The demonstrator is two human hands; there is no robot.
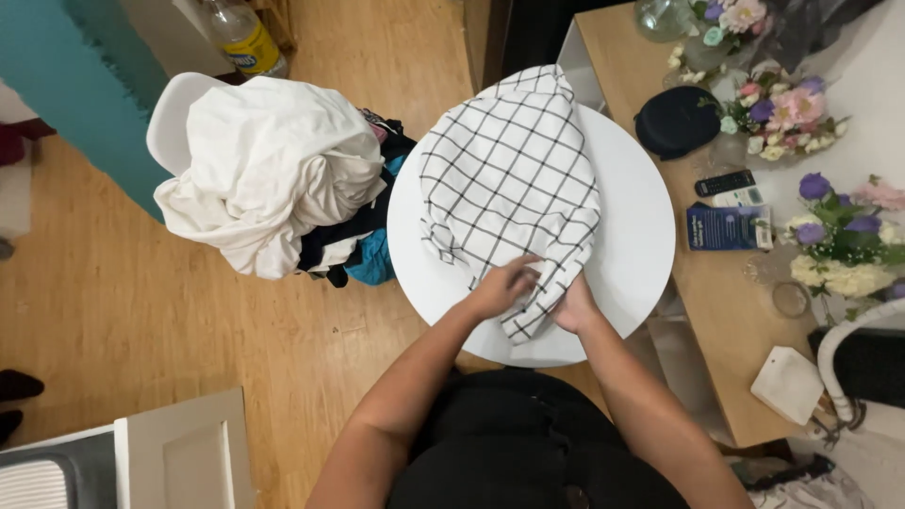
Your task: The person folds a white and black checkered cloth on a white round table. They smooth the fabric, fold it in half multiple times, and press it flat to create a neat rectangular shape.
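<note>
White black-checked cloth point(509, 179) lying on round white table point(633, 236) at frame centre, left hand point(504, 286) pressing flat, fingers spread, on its lower corner, right hand point(575, 306) pinching the edge, fingers tucking beneath.

Person seen from above, head-camera view. Both forearms bare from elbow to wrist, no sleeves showing in frame. Left hand point(504, 286) bare: no glove, no ring, watch or band visible at the wrist. Right hand point(575, 308) also bare, no glove, nothing worn at the wrist as far as shows. Nails too small to tell any polish. Torso covered by a black garment point(514, 443), plain dark fabric, soft folds across the middle, no print or pattern visible. A small dark round detail sits low on the front near the bottom edge, maybe a button, too blurred to tell. Upper arms cut off by the frame.
</note>
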